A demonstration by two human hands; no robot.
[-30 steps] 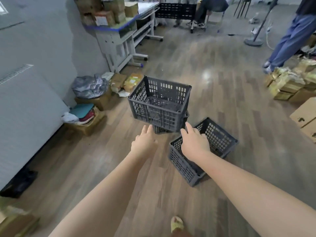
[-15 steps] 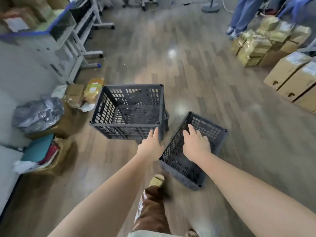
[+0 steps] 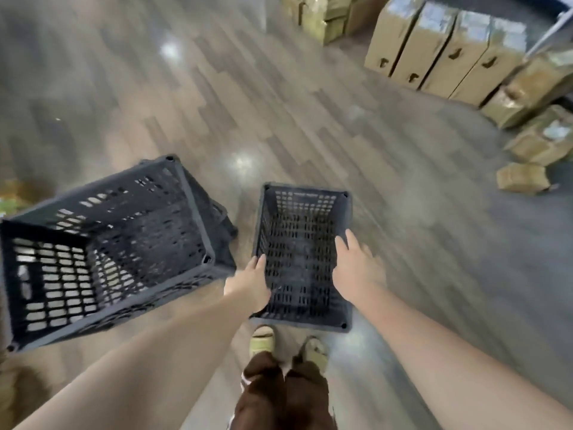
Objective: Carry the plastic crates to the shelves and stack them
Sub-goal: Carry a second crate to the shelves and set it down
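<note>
Grey crate point(image 3: 299, 259): left hand point(image 3: 249, 283), right hand point(image 3: 353, 268) fingers spread on rims, unclenched.

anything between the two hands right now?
Head view: the small dark grey plastic lattice crate on the floor. The left hand is at its left rim, the right hand at its right rim; its empty interior spans the gap.

The whole view is smeared by motion. The large crate point(image 3: 105, 252) at 9 o'clock runs off the left edge, and what it rests on is hidden beneath it. The left hand point(image 3: 249, 283) covers part of the small crate's point(image 3: 299, 259) left rim; whether its grip has closed cannot be told. The cardboard boxes point(image 3: 446, 48) at 1 o'clock are cut by the top edge, their labels unreadable.
</note>
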